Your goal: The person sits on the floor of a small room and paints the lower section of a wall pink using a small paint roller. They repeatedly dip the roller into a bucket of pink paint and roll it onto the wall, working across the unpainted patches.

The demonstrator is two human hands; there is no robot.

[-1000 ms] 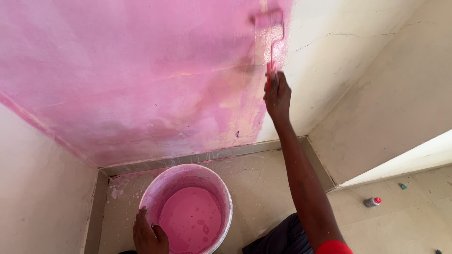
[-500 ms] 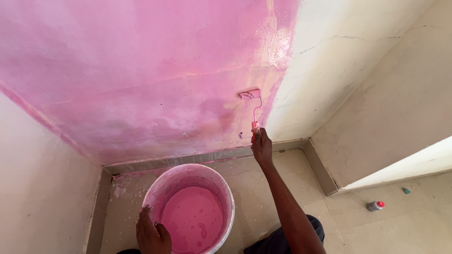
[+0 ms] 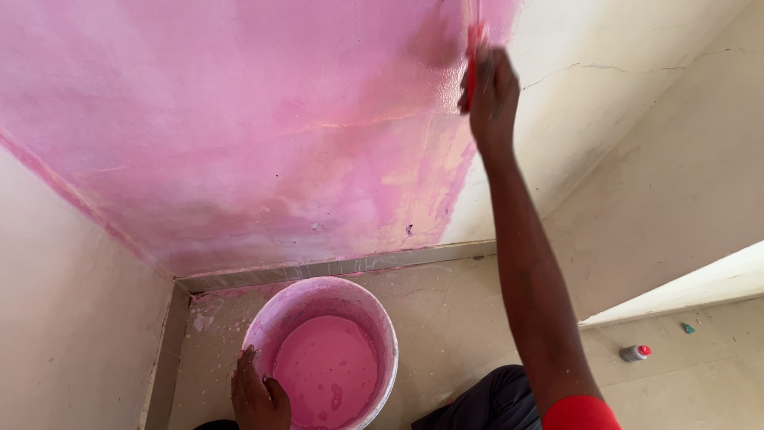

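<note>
Mid-stroke in rolling pink paint onto the wall [image 3: 239, 135], right hand [image 3: 492, 95] raised high and clamped on the red roller handle [image 3: 474, 60] at the painted edge, left hand [image 3: 256, 396] far below gripping the rim of the bucket [image 3: 382, 330]; bare plaster just right of the roller likely needing cover.

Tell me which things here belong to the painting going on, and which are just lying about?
In use:
- right hand gripping the red roller handle
- left hand on the rim of the bucket
- pink paint in the bucket
- half-painted pink wall

Lying about:
- small grey bottle with red cap on the floor
- small green bit beside it
</note>
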